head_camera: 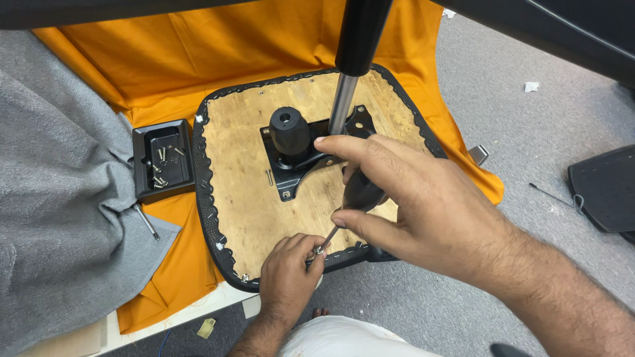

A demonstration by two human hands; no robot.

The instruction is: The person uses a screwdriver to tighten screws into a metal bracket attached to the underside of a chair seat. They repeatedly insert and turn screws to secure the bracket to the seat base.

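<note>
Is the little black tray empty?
No, the black tray on the orange cloth holds several small screws.

Floor: grey short-pile carpet (549, 119), w/ small white scraps (531, 86) at far right. Orange cloth (198, 53) spread over the middle, far side to near left. Grey blanket (53, 198) bunched at left, lapping over the orange. Dark edge of furniture (99, 10) along the far side, another dark piece at far right corner. Black plastic panel (605, 188) on the carpet at right. Light even, soft shadows.
</note>
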